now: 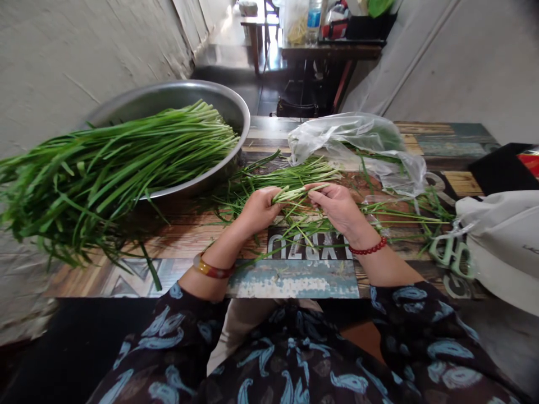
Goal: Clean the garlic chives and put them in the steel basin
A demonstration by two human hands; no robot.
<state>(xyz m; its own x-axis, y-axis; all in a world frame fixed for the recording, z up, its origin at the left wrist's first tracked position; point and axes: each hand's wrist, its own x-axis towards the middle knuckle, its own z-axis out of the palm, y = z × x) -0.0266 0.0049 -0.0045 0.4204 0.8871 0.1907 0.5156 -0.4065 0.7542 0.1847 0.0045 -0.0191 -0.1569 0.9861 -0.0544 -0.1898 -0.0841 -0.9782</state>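
Observation:
My left hand (257, 212) is closed around a small bunch of garlic chives (290, 194), their pale stem ends pointing right. At those ends, the thumb and fingers of my right hand (332, 205) pinch a stem. Beneath and behind my hands lies a pile of loose chives (309, 171) on the patterned wooden table (295, 275). Trimmed bits and stray stalks are scattered around my right wrist. To the left, a large metal basin (242, 120) holds a thick heap of chives (138, 151) whose leaves hang over its left rim.
A clear plastic bag (349, 134) with greens inside lies behind my right hand. At the right edge are a white cap (501, 247), pale green scissor handles (452, 256) and a black box (505, 171). Another table (332, 52) farther back bears a water bottle (314, 22).

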